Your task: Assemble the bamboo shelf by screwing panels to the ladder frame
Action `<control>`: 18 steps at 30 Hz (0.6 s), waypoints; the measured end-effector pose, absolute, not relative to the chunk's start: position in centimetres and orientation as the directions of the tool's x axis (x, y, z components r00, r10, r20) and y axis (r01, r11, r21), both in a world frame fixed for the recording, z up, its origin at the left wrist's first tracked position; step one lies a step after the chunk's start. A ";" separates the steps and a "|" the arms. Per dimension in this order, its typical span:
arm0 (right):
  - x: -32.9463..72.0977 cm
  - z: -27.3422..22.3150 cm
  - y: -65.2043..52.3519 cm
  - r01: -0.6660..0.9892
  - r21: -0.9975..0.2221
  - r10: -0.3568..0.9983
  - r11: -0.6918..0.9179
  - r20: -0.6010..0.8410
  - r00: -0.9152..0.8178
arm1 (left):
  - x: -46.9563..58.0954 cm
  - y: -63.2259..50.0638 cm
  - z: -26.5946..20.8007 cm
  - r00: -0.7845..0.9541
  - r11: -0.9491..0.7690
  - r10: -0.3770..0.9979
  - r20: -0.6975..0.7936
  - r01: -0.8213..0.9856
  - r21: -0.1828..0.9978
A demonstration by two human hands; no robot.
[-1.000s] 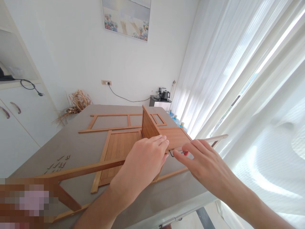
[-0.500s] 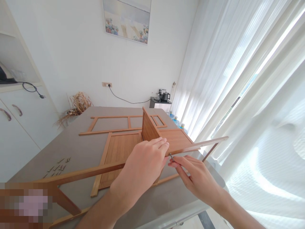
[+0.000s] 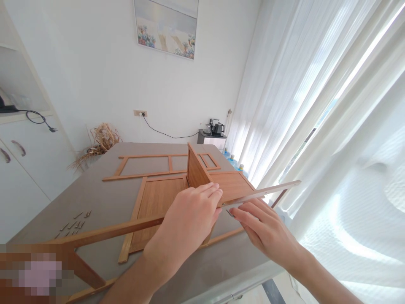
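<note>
My left hand [image 3: 190, 219] is closed over the corner where an upright wooden panel [image 3: 196, 168] meets a long wooden frame [image 3: 136, 228]. Its fingers wrap the panel's near edge and hide part of the joint. A small metal screw head [image 3: 223, 204] shows in the rail just right of those fingertips. My right hand [image 3: 262, 223] pinches a thin metal Allen key [image 3: 229, 213] between thumb and fingers. The key's tip is a little below and to the right of the screw head, apart from it.
Several screws [image 3: 74, 223] lie on the grey table [image 3: 91, 185] at left. Flat wooden panels [image 3: 158, 200] and a ladder-like frame [image 3: 145, 174] lie beyond my hands. A kettle [image 3: 218, 128] stands on a low cabinet at the back. White curtains [image 3: 316, 126] hang on the right.
My right hand has drawn the Allen key off the screw head, slightly down and right, and its fingers have turned. My left hand keeps its hold on the corner.
</note>
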State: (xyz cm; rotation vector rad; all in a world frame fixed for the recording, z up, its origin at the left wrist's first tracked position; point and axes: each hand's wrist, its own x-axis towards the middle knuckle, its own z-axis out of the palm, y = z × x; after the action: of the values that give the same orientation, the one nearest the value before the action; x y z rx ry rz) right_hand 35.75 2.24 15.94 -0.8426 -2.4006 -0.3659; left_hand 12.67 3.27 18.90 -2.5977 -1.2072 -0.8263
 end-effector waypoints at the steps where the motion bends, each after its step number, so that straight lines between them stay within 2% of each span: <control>1: 35.8 16.3 2.3 0.644 0.099 0.479 0.758 0.587 -0.653 | 12.7 3.3 18.9 0.521 -0.663 0.656 0.546 0.744 0.086; 6: 35.7 17.7 2.7 0.676 0.200 0.499 0.710 0.536 -0.682 | 12.7 3.3 19.0 0.519 -0.661 0.656 0.549 0.745 0.085; 14: 35.6 17.8 2.7 0.694 0.217 0.519 0.686 0.523 -0.676 | 12.6 3.1 19.2 0.527 -0.658 0.661 0.535 0.749 0.075; 18: 35.2 18.4 2.5 0.693 0.264 0.503 0.671 0.526 -0.686 | 12.7 3.1 19.2 0.523 -0.662 0.657 0.542 0.745 0.084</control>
State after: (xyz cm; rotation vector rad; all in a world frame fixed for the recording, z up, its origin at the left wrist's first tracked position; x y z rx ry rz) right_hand 35.20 2.46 18.36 -0.9349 -2.4743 -0.6326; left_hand 12.67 3.11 19.18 -2.6005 -1.2069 -0.8228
